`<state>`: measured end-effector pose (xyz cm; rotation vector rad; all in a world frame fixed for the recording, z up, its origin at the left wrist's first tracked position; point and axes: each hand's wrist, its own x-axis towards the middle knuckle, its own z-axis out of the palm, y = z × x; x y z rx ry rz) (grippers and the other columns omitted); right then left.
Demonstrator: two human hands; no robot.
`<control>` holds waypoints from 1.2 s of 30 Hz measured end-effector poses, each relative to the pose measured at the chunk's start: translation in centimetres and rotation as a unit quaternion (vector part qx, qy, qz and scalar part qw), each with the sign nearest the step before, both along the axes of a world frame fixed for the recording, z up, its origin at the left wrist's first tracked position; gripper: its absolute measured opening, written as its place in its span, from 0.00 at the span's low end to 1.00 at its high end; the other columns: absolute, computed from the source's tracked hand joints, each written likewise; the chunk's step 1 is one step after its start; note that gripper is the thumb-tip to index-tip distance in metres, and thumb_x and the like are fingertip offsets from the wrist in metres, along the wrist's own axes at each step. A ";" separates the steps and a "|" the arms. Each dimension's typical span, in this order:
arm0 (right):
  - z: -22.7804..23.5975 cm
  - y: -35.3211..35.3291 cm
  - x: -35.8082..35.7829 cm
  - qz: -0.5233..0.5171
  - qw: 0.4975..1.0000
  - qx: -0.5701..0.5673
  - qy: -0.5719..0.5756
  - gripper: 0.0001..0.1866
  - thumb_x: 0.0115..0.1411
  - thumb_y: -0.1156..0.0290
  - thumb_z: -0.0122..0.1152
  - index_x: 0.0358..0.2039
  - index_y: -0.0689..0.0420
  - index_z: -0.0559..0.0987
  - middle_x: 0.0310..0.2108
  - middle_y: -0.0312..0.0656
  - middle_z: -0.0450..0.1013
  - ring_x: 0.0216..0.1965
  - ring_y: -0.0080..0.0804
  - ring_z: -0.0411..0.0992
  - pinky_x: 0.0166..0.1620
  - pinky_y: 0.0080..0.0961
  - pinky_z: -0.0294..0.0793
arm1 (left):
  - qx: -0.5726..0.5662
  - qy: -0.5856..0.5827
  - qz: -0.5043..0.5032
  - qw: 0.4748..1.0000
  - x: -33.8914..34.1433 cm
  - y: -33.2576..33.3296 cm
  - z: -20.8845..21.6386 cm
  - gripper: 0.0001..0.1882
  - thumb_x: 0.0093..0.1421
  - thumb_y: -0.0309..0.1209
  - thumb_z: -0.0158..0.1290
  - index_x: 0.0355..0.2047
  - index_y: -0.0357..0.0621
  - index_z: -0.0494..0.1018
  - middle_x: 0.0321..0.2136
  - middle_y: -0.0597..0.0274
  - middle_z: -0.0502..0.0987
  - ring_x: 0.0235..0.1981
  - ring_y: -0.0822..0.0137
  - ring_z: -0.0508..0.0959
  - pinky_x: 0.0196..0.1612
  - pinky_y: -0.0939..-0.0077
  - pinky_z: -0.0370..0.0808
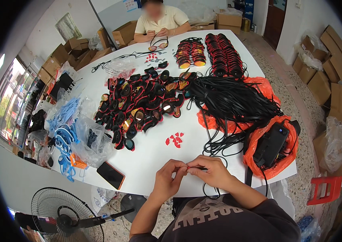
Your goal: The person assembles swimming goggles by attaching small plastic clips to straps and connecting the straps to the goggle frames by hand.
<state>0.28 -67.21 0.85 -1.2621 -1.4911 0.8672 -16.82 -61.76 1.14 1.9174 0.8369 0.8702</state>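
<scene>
My left hand and my right hand meet at the near edge of the white table. The left fingertips pinch a small red piece. My right thumb and fingers close on a black strap, its end against the red piece. How the two fit together is hidden by the fingers. Just beyond my hands lie several loose red pieces. A big tangled bundle of black straps spreads to the right on orange plastic. Farther off is a heap of black-and-red goggles with tinted lenses.
A phone lies at the left near edge, beside blue straps and clear bags. An orange bag holding a black device stands right. Goggle rows fill the far right. Opposite, a person handles goggles. A fan stands lower left.
</scene>
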 end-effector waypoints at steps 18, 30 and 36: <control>-0.5 0.3 -0.7 -0.005 0.998 0.037 -0.046 0.07 0.52 0.72 0.64 0.29 0.61 0.77 0.24 0.41 0.75 0.23 0.27 0.74 0.25 0.20 0.72 | 0.278 0.073 0.040 0.957 -0.6 0.5 -2.4 0.12 0.50 0.16 0.54 0.33 0.36 0.63 0.29 0.55 0.71 0.27 0.58 0.74 0.25 0.70 0.72; -2.8 -0.8 -1.5 -0.007 0.983 -0.107 0.151 0.06 0.52 0.80 0.63 0.31 0.67 0.76 0.24 0.44 0.76 0.26 0.24 0.76 0.28 0.16 0.73 | -0.218 -0.181 -0.064 0.957 -1.5 -0.3 -3.7 0.05 0.57 0.23 0.53 0.34 0.37 0.75 0.33 0.60 0.73 0.34 0.70 0.75 0.39 0.81 0.71; -2.2 0.2 -1.0 0.042 0.969 -0.133 0.205 0.05 0.54 0.78 0.60 0.29 0.68 0.75 0.22 0.44 0.75 0.23 0.27 0.75 0.29 0.20 0.76 | -0.041 -0.107 -0.014 0.993 -1.2 -1.4 -1.8 0.05 0.60 0.26 0.50 0.33 0.37 0.69 0.32 0.61 0.70 0.32 0.70 0.73 0.36 0.76 0.71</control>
